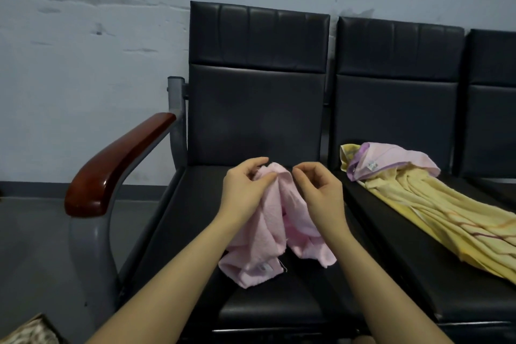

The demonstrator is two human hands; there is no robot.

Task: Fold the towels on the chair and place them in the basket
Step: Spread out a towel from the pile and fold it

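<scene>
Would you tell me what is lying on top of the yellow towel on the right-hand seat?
A crumpled pink towel with a lilac border lies over the back end of the yellow towel, by the backrest. That end of the yellow towel is mostly hidden beneath it; only a yellow corner shows at the left.

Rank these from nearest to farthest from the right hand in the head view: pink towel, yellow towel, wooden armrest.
From the right hand:
1. Pink towel, held in both hands over the left seat.
2. Yellow towel, draped on the next seat to the right.
3. Wooden armrest, far left, beyond the left hand.
</scene>
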